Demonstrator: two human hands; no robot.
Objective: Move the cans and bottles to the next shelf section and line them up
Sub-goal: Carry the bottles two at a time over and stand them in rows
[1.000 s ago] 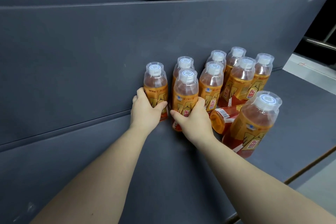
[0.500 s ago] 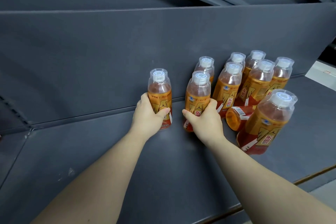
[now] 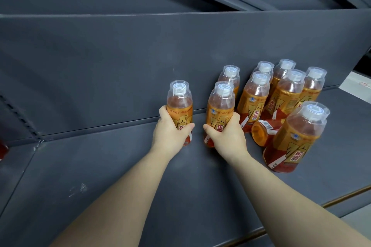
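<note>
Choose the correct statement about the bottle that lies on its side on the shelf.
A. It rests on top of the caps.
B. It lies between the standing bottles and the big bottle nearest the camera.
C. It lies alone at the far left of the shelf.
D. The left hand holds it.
B: the tipped bottle lies on the shelf behind the nearest bottle, in front of the standing group; neither hand touches it.

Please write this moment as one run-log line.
left hand: grips upright bottle | right hand: grips second bottle | fallen bottle: on side
</note>
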